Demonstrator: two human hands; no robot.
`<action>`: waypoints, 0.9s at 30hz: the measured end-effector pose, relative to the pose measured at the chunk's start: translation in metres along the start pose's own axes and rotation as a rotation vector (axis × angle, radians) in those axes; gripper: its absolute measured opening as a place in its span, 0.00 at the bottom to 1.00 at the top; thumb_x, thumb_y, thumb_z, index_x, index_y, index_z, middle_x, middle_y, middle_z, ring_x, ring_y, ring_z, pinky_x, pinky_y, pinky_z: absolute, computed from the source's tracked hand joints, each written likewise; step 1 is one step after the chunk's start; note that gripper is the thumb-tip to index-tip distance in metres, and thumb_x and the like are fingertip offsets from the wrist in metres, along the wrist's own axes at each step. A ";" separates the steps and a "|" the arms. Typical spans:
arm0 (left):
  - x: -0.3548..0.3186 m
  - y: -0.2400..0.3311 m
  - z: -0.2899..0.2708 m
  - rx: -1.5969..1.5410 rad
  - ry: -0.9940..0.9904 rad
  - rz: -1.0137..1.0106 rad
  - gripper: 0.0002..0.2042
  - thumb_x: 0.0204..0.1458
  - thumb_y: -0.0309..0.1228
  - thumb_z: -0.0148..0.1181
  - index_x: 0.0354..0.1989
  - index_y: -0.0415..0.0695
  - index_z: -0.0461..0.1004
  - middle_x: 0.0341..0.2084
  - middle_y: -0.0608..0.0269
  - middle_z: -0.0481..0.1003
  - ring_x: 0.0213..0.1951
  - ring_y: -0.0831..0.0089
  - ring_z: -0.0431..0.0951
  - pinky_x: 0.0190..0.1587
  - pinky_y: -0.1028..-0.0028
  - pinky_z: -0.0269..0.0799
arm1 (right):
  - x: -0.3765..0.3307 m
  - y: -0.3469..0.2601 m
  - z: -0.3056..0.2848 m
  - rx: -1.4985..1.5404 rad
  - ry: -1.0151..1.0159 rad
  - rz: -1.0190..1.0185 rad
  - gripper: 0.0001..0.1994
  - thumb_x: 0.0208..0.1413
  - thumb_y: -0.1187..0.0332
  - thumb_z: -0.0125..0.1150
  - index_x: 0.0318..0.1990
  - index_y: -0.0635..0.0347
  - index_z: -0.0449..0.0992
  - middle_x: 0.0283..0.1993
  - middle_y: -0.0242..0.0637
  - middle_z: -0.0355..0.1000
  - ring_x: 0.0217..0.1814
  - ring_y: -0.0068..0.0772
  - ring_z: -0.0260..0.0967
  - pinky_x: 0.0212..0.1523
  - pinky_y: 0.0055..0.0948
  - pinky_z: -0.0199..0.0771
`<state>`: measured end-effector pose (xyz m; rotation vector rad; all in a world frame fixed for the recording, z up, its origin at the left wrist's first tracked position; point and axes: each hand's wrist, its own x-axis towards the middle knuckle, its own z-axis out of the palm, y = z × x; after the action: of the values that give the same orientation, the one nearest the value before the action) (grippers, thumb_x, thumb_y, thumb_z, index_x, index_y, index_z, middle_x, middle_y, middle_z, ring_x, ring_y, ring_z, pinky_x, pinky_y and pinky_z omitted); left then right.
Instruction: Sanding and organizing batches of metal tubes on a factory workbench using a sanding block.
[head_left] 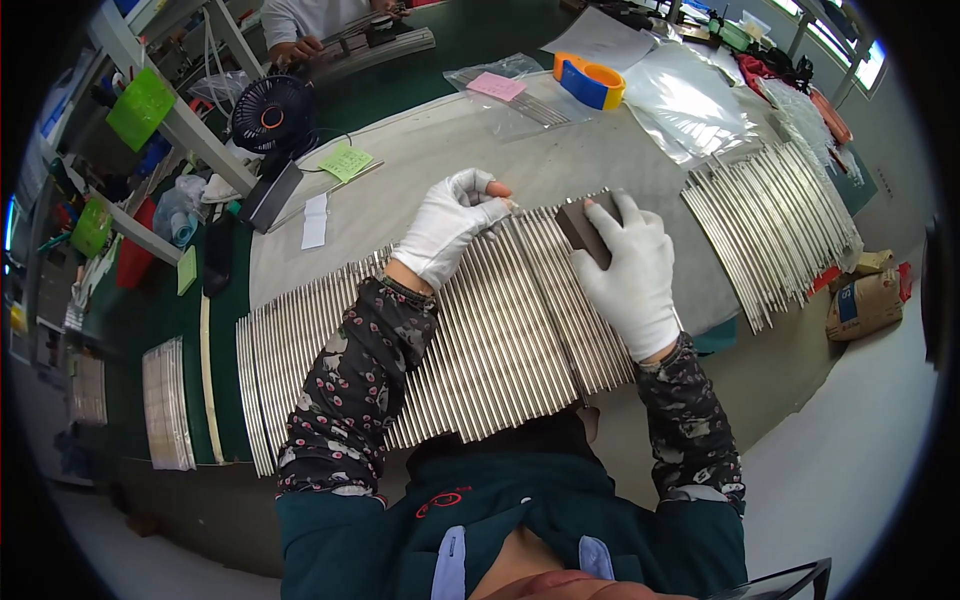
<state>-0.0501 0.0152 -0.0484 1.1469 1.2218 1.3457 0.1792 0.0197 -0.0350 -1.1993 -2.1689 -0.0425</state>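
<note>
A wide row of thin silvery metal rods (480, 340) lies side by side across the near part of the table, with a narrow dark gap toward its right. My left hand (452, 222), in a white glove with a bare fingertip showing, is closed at the rods' far ends; whatever is between its fingertips is too small to make out. My right hand (632, 265), also in a white glove, grips a dark brown block (583, 232) that rests on the far ends of the rods right of the gap.
Another batch of rods (770, 235) lies at the right. Farther back are a bagged bundle with a pink note (497, 86), a blue-and-yellow tape ring (590, 82) and clear plastic sheets (690, 100). A black fan (272, 113) stands at the left. Across the table, a person's hands (297, 50) work.
</note>
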 end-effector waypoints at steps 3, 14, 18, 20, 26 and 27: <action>0.001 -0.001 -0.003 -0.026 -0.030 -0.016 0.08 0.58 0.24 0.65 0.44 0.38 0.75 0.34 0.63 0.80 0.32 0.80 0.79 0.35 0.80 0.75 | -0.013 0.012 0.002 0.146 0.007 -0.084 0.26 0.42 0.66 0.70 0.54 0.60 0.79 0.59 0.55 0.70 0.54 0.54 0.70 0.55 0.46 0.72; 0.029 -0.022 0.000 0.336 0.017 -0.114 0.10 0.53 0.25 0.67 0.42 0.37 0.78 0.33 0.65 0.80 0.35 0.79 0.78 0.41 0.79 0.74 | -0.055 0.036 -0.024 0.158 -0.044 -0.005 0.29 0.41 0.70 0.70 0.56 0.63 0.75 0.65 0.59 0.65 0.59 0.57 0.66 0.62 0.48 0.66; 0.041 -0.032 0.003 0.556 0.019 -0.120 0.11 0.52 0.27 0.67 0.42 0.37 0.79 0.31 0.63 0.80 0.34 0.78 0.79 0.42 0.77 0.74 | -0.063 0.040 -0.030 0.152 -0.076 0.000 0.29 0.40 0.71 0.70 0.56 0.64 0.75 0.65 0.58 0.65 0.59 0.56 0.65 0.63 0.47 0.65; 0.042 -0.037 0.002 0.746 0.055 -0.096 0.11 0.52 0.28 0.67 0.42 0.37 0.79 0.30 0.62 0.79 0.34 0.78 0.78 0.41 0.77 0.74 | -0.068 0.040 -0.030 0.152 -0.083 -0.003 0.29 0.40 0.71 0.70 0.56 0.64 0.75 0.65 0.58 0.65 0.59 0.56 0.65 0.63 0.47 0.65; 0.036 -0.048 -0.010 0.997 0.136 0.177 0.11 0.51 0.27 0.64 0.43 0.39 0.80 0.36 0.52 0.81 0.40 0.59 0.82 0.47 0.66 0.77 | -0.078 0.039 -0.030 0.169 -0.129 -0.012 0.31 0.39 0.71 0.70 0.57 0.62 0.74 0.65 0.58 0.64 0.59 0.57 0.65 0.61 0.49 0.65; 0.034 -0.048 -0.013 1.023 0.135 0.199 0.12 0.51 0.27 0.63 0.43 0.39 0.81 0.38 0.51 0.81 0.41 0.56 0.82 0.48 0.64 0.77 | -0.080 0.039 -0.031 0.160 -0.134 -0.038 0.32 0.38 0.71 0.70 0.57 0.61 0.73 0.65 0.58 0.64 0.59 0.57 0.64 0.60 0.49 0.65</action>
<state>-0.0640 0.0498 -0.0957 1.9249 2.0346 0.9105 0.2552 -0.0274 -0.0653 -1.0977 -2.2628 0.1964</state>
